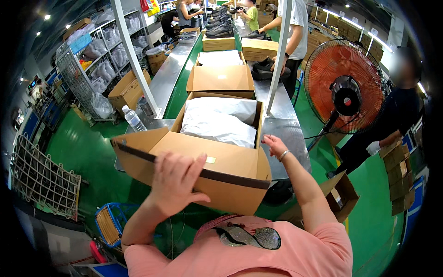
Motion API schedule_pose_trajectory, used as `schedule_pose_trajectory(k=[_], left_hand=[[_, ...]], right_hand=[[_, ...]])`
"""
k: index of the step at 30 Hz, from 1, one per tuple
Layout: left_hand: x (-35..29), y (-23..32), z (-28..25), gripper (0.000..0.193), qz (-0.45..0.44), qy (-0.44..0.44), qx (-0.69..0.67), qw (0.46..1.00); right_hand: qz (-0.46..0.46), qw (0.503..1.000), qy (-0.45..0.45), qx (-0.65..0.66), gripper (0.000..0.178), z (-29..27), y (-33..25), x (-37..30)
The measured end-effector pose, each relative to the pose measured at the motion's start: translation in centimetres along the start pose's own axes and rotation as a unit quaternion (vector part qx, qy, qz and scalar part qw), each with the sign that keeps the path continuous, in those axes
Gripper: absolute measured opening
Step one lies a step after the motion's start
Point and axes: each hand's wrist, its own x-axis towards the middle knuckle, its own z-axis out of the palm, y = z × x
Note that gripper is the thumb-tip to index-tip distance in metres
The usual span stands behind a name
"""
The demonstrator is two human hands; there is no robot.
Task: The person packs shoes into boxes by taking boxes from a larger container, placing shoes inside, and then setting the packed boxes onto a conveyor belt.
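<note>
An open brown shoe box (221,159) lies before me on the metal worktop, its lid folded back toward me. White wrapping paper (219,120) covers whatever is inside. My left hand (177,182) rests against the dark-edged front of the lid, fingers stretched out and spread, thumb apart. Just beside the box's right wall is my right hand (275,145), its fingers bent together as in a pinch. Whether anything small is between them I cannot make out. A bracelet circles that wrist.
Behind stands another open box (220,78), then black shoes (220,30) along the line. A water bottle (134,118) stands left. White posts (134,57) flank the worktop. At right are a large orange fan (345,85) and a person (387,111); another handles shoes (270,69).
</note>
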Motion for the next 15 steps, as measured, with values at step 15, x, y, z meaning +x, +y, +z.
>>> schedule_pose_trajectory(k=[15], left_hand=[[4.1, 7.9, 13.1, 0.044, 0.011, 0.132, 0.004, 0.991]], right_hand=[[0.198, 0.946, 0.218, 0.137, 0.030, -4.0, 16.0, -20.6]])
